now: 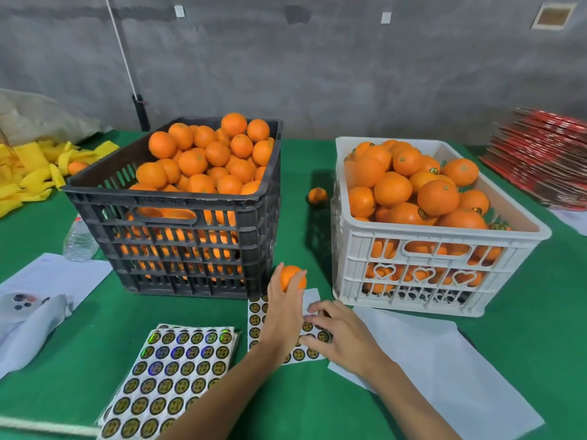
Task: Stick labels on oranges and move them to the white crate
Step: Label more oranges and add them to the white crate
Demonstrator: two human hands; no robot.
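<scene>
Green table (317,392) carried black crate (178,217) at left, piled w/ oranges, and white crate (428,265) at right, also heaped w/ oranges, some labelled. Stack of label sheets (168,376) lay front-left; a partly used label sheet (257,319) lay btwn the crates, under both hands. Left hand (282,312) gripped one orange (290,276) just above that sheet. Right hand (336,331) had fingers curled on the sheet, pinching at a label (324,336). Loose orange (317,195) sat btwn crates.
</scene>
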